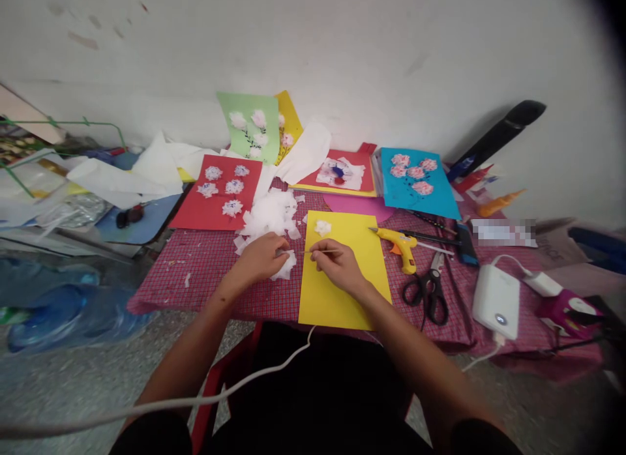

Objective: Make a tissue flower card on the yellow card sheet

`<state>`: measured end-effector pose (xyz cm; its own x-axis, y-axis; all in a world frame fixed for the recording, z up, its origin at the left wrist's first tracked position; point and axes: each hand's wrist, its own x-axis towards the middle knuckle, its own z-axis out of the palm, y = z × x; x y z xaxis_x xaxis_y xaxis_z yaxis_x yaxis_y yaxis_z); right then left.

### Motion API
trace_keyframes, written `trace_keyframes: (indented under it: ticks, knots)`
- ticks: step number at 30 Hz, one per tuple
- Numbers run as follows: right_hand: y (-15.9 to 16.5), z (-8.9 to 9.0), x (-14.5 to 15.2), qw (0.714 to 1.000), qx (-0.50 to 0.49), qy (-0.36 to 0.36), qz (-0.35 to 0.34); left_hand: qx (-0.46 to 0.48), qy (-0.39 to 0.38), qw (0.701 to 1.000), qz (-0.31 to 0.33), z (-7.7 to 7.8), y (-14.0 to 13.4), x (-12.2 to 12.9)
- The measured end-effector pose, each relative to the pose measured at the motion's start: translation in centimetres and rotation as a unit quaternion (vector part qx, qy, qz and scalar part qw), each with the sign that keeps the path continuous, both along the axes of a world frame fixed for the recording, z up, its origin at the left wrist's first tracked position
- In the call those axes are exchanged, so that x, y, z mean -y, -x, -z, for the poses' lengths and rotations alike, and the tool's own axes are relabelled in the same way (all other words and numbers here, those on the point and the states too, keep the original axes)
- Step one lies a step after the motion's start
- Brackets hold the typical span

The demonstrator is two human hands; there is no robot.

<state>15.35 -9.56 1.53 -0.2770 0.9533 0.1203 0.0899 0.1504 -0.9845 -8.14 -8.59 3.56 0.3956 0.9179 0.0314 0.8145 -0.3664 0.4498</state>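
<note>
The right hand (338, 267) is closed in a pinch on a thin, straight wooden stick (333, 250), held level above a bright yellow rectangular paper sheet (320, 302). The left hand (259, 256) curls its fingers at a thin white tissue-paper piece (285, 267); whether they grip it cannot be told. A crumpled white tissue-paper flower (322, 227) sits near the sheet's upper left corner.

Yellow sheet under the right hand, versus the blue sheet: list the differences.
The yellow sheet shows one white flower; the blue sheet shows five pink-and-white flowers. The yellow sheet lies nearer the camera; the blue sheet, farther back. Both are coloured sheets with ruffled flowers.
</note>
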Motion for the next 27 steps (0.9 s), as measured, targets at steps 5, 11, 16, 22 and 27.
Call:
trace_keyframes:
  ticks: [5, 11, 16, 22, 27]
  knots:
    - [0.1, 2.0, 0.2, 1.0, 0.027, -0.016, -0.005, -0.043, 0.002, 0.998, 0.044, 0.3, 0.4, 0.4]
    - [-0.5, 2.2, 0.1, 1.0, 0.02, -0.009, 0.005, -0.011, 0.016, 1.0, 0.023, -0.1, 1.0, 0.6]
    - [-0.7, 1.5, 0.0, 0.999, 0.033, 0.0, -0.005, -0.011, -0.01, 1.0, 0.012, 0.1, 0.8, 0.8]
    - [-0.9, 1.2, -0.1, 0.999, 0.031, 0.001, -0.019, -0.065, 0.008, 0.996, 0.055, 0.1, 0.3, 0.9]
    - [-1.0, 1.4, -0.1, 0.999, 0.039, -0.009, -0.019, 0.03, 0.032, 0.999, -0.002, -0.6, 0.8, 1.0]
